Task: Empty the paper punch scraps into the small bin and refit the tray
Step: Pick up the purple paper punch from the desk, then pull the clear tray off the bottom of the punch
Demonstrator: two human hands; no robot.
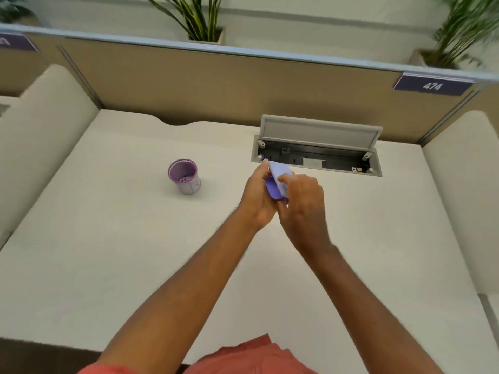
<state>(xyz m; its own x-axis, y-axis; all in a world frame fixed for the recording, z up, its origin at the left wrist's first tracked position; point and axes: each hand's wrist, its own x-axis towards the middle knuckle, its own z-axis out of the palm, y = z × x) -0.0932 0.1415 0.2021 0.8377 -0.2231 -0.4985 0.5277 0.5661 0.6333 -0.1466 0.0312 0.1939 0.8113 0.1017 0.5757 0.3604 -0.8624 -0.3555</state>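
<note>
Over desk (108,252) centre: left hand (258,201) and right hand (302,203) meet, fingers curled round lilac paper punch (278,179), raised above surface. Further left, small bin (185,176) upright, scraps inside. Beyond hands, cable hatch (318,147) open.

Office cubicle: numbered partition (432,86), desk (108,238).

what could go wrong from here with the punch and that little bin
1. Both hands, left hand and right hand, hold the purple punch away from the small bin, so loose scraps could drop on the desk.
2. The open cable hatch sits just behind the hands; scraps might fall in.
3. Motion blur hides whether the tray is seated.
</note>
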